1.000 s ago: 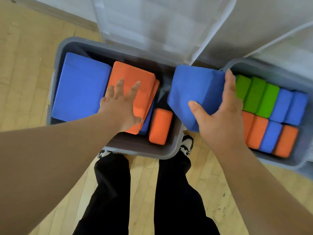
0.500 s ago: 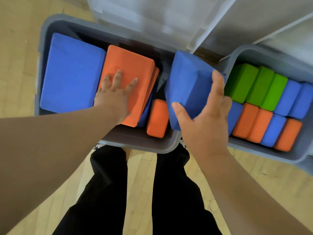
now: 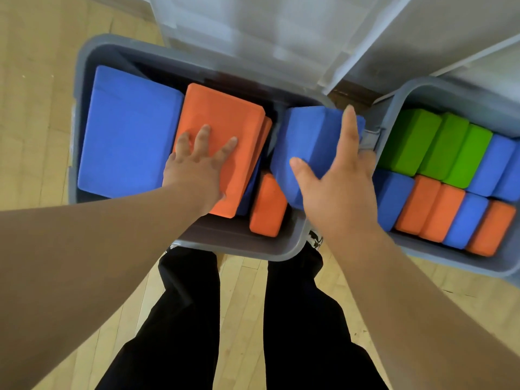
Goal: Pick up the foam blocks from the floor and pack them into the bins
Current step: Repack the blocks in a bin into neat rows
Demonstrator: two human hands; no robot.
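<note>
Two grey bins stand on the wooden floor. The left bin [image 3: 92, 52] holds a large blue block [image 3: 126, 142], a stack of orange blocks [image 3: 222, 116] and a small orange block [image 3: 267, 206]. My left hand [image 3: 197, 167] presses flat on the top orange block with fingers spread. My right hand [image 3: 337, 175] grips another blue block [image 3: 312, 142], thumb on its left face and fingers over its top, at the left bin's right end. The right bin [image 3: 450, 91] is packed with green blocks [image 3: 433, 144], blue and orange blocks standing on edge.
Translucent lids [image 3: 253, 32] lean open behind the bins against a white wall. My legs in black trousers [image 3: 239, 319] stand on the wood floor [image 3: 33, 80] just in front of the left bin. The bins nearly touch each other.
My right hand has carried the blue block leftward and down into the right end of the left bin. My left hand stays pressed on the orange stack.
</note>
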